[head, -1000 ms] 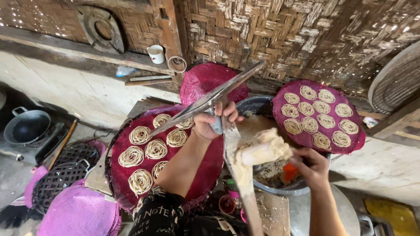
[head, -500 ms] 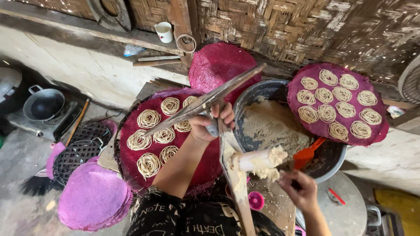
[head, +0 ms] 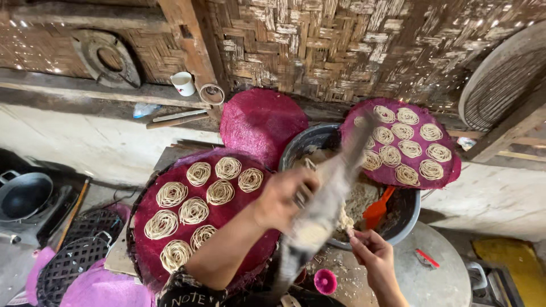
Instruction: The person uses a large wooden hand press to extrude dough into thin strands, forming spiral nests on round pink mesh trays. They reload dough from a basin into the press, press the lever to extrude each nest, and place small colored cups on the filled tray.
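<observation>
My left hand (head: 281,199) grips a long metal noodle press (head: 330,196), blurred and tilted over a dark grey bowl (head: 410,219) of pale dough (head: 358,199). Fingertips of my right hand (head: 372,256) sit just under the press, touching a bit of dough; whether they pinch it is unclear. An orange spatula (head: 378,207) stands in the bowl. To the left, a round pink woven tray (head: 224,219) carries several noodle coils (head: 193,210). A second pink tray (head: 449,170) with several coils rests on the bowl's far rim. An empty pink tray (head: 259,122) leans on the wall.
A woven bamboo wall (head: 341,45) stands behind, with a ledge holding a white cup (head: 183,83) and a tape ring (head: 211,94). A black wok (head: 23,193) and black baskets (head: 74,256) lie at left. A small pink cup (head: 325,281) and a round metal lid (head: 438,278) sit near me.
The press has swung from a raised slant down over the bowl. My right hand has dropped from its dough-filled end to just below it. The view has shifted left and closer.
</observation>
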Action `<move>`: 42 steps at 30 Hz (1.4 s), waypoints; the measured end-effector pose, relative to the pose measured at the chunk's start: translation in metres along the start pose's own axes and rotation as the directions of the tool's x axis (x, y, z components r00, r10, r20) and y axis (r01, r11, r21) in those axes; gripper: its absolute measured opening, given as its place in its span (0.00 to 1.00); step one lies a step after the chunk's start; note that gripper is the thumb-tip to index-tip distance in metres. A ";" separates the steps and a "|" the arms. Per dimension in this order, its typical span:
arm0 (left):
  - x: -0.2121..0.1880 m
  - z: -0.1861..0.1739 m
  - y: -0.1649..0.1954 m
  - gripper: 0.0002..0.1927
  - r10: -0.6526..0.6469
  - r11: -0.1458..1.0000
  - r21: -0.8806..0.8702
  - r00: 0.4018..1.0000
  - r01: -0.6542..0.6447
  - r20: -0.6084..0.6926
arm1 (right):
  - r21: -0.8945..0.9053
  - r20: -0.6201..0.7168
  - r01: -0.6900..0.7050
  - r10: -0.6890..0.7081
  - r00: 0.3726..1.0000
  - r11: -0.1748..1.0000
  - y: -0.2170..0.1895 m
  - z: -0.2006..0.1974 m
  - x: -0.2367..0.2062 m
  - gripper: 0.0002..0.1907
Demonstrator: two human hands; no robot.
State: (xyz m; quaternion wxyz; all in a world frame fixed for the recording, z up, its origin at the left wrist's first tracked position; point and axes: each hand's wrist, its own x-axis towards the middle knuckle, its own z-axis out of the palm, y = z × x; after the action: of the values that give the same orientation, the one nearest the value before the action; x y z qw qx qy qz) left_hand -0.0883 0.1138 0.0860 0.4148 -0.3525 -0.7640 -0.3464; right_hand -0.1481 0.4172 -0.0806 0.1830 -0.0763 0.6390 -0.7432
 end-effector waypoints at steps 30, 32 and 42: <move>-0.264 -0.233 0.282 0.15 -0.065 0.995 -0.051 0.174 0.081 -0.983 | -0.326 0.924 0.942 -0.184 0.335 0.080 -0.044 0.323 0.081 0.22; -0.278 -0.235 0.290 0.15 -0.053 0.995 -0.039 0.162 0.088 -0.985 | -0.340 0.935 0.940 -0.113 0.335 -0.029 -0.041 0.348 0.090 0.20; -0.295 -0.244 0.299 0.14 -0.024 0.989 -0.005 0.124 0.146 -0.992 | -0.302 0.910 0.930 0.229 0.346 -0.207 -0.056 0.374 0.105 0.20</move>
State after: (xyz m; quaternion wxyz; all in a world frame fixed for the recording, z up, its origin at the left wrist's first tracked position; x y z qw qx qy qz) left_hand 0.3738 -0.0077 -0.0010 0.8109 0.0273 -0.3340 -0.4797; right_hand -0.1245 0.0398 0.0259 0.0241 -0.7196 0.6920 0.0529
